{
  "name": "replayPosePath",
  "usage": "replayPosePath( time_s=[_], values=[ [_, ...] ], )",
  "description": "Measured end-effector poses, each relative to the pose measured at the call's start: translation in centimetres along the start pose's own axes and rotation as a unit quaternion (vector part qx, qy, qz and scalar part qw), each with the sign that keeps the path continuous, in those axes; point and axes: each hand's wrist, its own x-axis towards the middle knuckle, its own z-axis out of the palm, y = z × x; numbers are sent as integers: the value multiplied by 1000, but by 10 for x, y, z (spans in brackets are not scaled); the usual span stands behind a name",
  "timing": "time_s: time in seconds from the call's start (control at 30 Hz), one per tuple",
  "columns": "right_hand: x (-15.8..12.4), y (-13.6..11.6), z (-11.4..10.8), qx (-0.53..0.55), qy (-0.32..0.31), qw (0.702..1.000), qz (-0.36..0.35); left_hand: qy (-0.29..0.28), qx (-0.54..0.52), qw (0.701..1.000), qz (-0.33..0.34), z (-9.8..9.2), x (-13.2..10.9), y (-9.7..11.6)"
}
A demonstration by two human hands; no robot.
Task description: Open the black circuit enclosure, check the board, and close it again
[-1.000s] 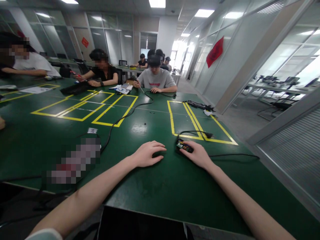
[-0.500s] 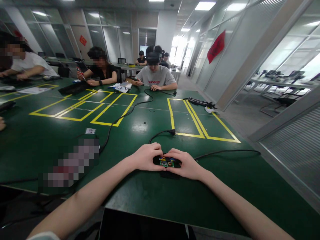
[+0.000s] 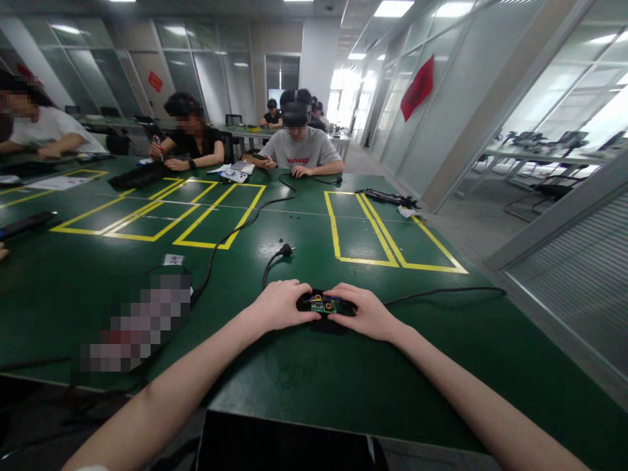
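Note:
A small black device (image 3: 324,303) with a green circuit board, copper-coloured rings and thin coloured wires lies between my two hands just above the green table. My left hand (image 3: 283,305) grips its left end, thumb at the near side and fingers at the far side. Its right end is in my right hand (image 3: 367,311), held the same way. The ends of the device are partly covered by my fingers. Beneath it is a dark flat piece (image 3: 328,326). A black cable with a plug (image 3: 285,250) lies beyond my left hand.
The green table (image 3: 275,386) bears yellow tape outlines (image 3: 220,246). A blurred-out item (image 3: 142,320) lies at the left, near a paper tag (image 3: 173,260). Another cable (image 3: 441,291) runs right. A folded black stand (image 3: 390,198) lies farther back. People sit across the table.
The black plug has shifted left and away from me, and its cable has moved with it. Both hands still hold the device, and the view has shifted slightly.

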Motion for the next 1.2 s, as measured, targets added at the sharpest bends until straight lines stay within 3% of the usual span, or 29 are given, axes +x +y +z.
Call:
replayPosePath(
  time_s=[0.17, 0.37, 0.57, 0.77, 1.1, 1.2],
  values=[
    [0, 8, -3, 9, 16, 1000, 5, 14, -42, 996, 77, 5, 5, -17],
    [-1, 14, -1, 32, 108, 993, -23, 14, -66, 995, 71, 4, 9, -24],
    [-1, 10, 0, -1, 49, 999, -15, 17, -49, 998, 47, 4, 9, -24],
    [-2, 8, -2, -12, 14, 1000, -4, 22, -69, 994, 79, 5, 7, -31],
    [2, 10, 4, -44, -17, 999, -1, 58, -84, 990, 100, 12, 11, -35],
    [3, 11, 5, -36, 0, 999, 7, 61, -69, 992, 91, 12, 13, -35]
  ],
)
